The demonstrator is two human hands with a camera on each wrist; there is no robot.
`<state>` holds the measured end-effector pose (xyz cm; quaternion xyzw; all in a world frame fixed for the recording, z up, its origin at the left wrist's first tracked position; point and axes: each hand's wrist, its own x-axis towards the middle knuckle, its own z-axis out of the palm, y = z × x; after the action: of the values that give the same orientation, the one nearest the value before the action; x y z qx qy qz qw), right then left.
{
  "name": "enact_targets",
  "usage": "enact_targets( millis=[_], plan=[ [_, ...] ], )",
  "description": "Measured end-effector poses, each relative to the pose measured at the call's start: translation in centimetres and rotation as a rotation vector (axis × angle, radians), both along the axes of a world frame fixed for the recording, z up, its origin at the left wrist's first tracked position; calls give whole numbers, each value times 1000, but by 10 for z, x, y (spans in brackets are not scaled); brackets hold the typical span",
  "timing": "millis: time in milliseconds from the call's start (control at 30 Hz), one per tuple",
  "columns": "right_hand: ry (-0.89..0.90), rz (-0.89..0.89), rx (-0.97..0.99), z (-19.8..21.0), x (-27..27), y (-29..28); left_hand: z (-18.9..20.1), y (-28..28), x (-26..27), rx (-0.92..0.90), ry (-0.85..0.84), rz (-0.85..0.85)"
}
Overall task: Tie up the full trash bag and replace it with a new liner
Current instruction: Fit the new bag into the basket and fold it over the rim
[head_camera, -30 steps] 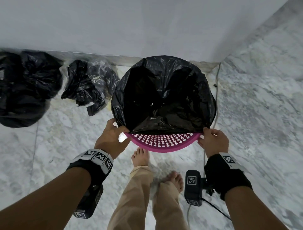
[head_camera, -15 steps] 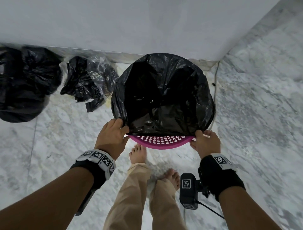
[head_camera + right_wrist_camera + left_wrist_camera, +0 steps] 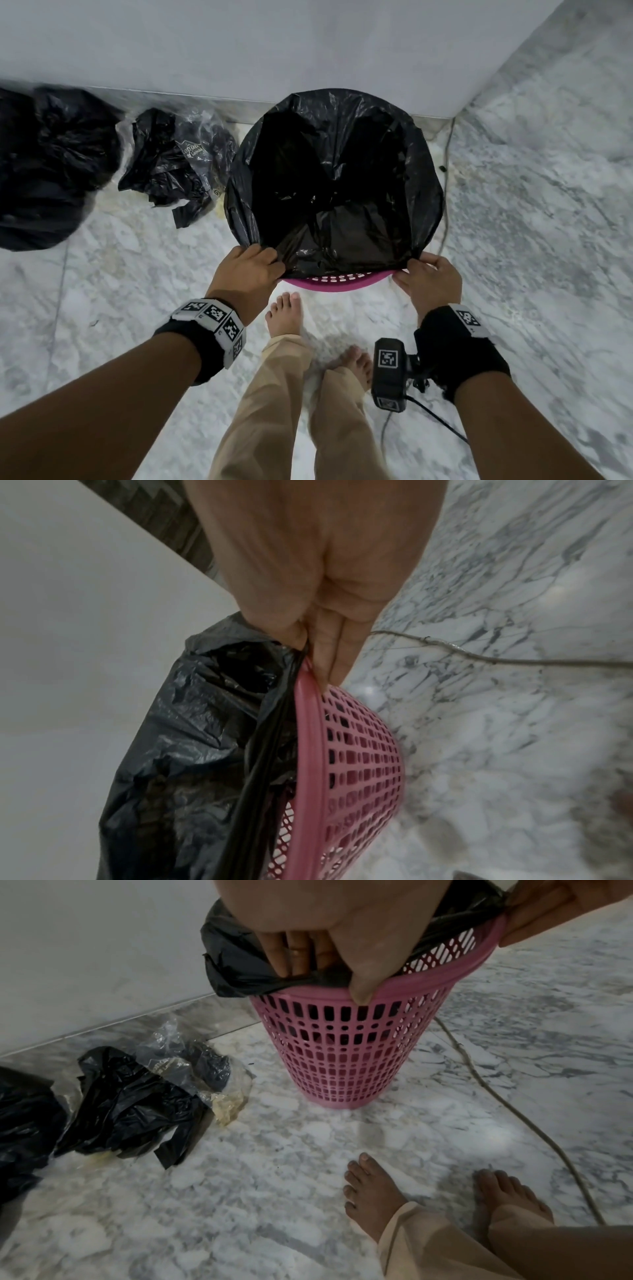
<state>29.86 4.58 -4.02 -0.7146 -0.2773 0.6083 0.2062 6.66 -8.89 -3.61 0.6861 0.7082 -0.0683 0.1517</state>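
Observation:
A pink perforated bin (image 3: 337, 283) (image 3: 342, 1053) (image 3: 356, 767) stands on the marble floor against the wall. A new black liner (image 3: 334, 178) (image 3: 236, 961) (image 3: 192, 737) hangs open inside it, its edge folded over the far and side rim. My left hand (image 3: 255, 270) (image 3: 325, 947) pinches the liner's near edge at the rim's left. My right hand (image 3: 419, 274) (image 3: 308, 647) pinches the same edge at the rim's right. The near strip of pink rim shows bare between my hands. A full tied black trash bag (image 3: 41, 171) lies on the floor at far left.
A crumpled clear packet with black liners (image 3: 178, 164) (image 3: 147, 1096) lies left of the bin. A thin cord (image 3: 445, 192) (image 3: 514, 1110) runs along the floor on the right. My bare feet (image 3: 287, 315) stand just before the bin. A grey wall is behind.
Both hands have drawn the liner's near edge toward me over the rim, so less of the pink rim shows than a second ago.

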Motion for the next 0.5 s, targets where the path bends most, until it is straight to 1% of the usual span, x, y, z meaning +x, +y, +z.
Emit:
enact_targets(
  millis=[167, 367, 500],
  plan=[
    [116, -140, -28, -5, 3, -1, 1, 1, 8, -56, 49, -19],
    [85, -138, -57, -13, 4, -5, 2, -1, 15, -120, 46, 43],
    [70, -120, -100, -18, 4, -3, -3, 1, 18, -120, 37, 82]
  ],
)
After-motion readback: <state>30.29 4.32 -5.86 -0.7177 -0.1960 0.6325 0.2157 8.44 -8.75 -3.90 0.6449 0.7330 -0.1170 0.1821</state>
